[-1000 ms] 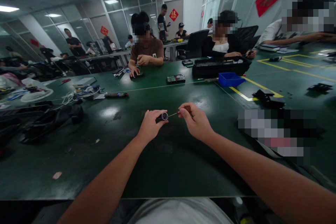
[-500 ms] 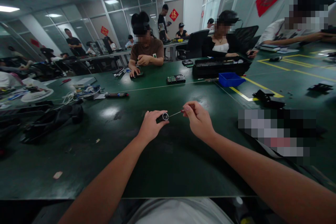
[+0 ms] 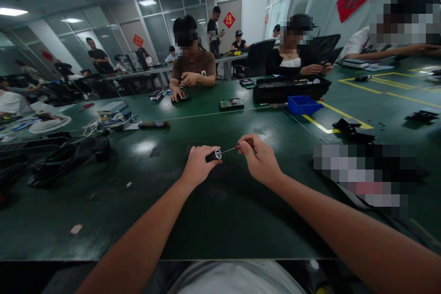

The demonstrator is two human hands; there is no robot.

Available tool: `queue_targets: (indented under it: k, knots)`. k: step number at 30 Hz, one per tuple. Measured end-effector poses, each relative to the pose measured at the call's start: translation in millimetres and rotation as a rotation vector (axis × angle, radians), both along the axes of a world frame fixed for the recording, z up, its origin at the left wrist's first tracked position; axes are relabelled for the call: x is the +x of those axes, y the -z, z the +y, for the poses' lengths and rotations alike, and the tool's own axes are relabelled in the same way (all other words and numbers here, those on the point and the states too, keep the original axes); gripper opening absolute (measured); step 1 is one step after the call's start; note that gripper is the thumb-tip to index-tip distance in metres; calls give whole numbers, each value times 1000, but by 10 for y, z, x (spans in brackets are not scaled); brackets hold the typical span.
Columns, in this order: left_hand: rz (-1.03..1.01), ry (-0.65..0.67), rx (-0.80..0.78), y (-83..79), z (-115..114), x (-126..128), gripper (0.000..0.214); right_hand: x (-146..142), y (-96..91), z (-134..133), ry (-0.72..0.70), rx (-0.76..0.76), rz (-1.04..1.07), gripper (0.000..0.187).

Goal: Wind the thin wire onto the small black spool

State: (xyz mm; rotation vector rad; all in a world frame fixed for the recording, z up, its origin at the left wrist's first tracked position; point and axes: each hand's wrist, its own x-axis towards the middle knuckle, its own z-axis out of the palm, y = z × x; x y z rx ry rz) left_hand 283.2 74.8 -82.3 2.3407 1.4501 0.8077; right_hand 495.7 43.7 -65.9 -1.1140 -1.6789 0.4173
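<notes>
Left hand [image 3: 198, 166]: pinches black tube [image 3: 214, 155] (silvery-rimmed end showing) | Right hand [image 3: 261, 159]: pinches screwdriver [image 3: 230, 149], shaft pointing at tube

Between the 2 forearms [image 3: 151, 220], a grip could pass low over the table [image 3: 234, 229]. The tube [image 3: 217, 155] and driver [image 3: 229, 149] block the gap between left grip [image 3: 199, 164] and right grip [image 3: 259, 158]. Beyond, a lane leads up to the board [image 3: 230, 104]. Left of it, the rod [image 3: 154, 125] and black part [image 3: 69, 161] obstruct; right, the bin [image 3: 305, 105] and bracket [image 3: 354, 131] do. A tray [image 3: 291, 93] stands behind the bin.
</notes>
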Motion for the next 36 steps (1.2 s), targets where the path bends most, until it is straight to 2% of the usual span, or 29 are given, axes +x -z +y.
queue_targets:
  k: [12,17,23,27,30,32,36]
  knots:
    - [14,8,-24,6,11,-6,41,-4,-46,0,81,14,-96,17]
    - [-69,0,-56,2,17,-12,39,1,-45,8,98,7,-88,17]
    - [-227,-58,-82,70,72,-26,32,-2,-45,16,102,7,-66,17]
    - [-299,-71,-131,84,78,-44,38,-2,-42,17,94,7,-57,17]
    - [-328,-25,-161,46,54,-67,39,-3,-47,13,82,-6,-49,17]
    - [-322,6,-185,-3,31,-83,32,-3,-54,8,74,-13,-47,17]
    - [-133,54,-186,-120,-15,-105,23,3,-59,6,70,-16,-47,16]
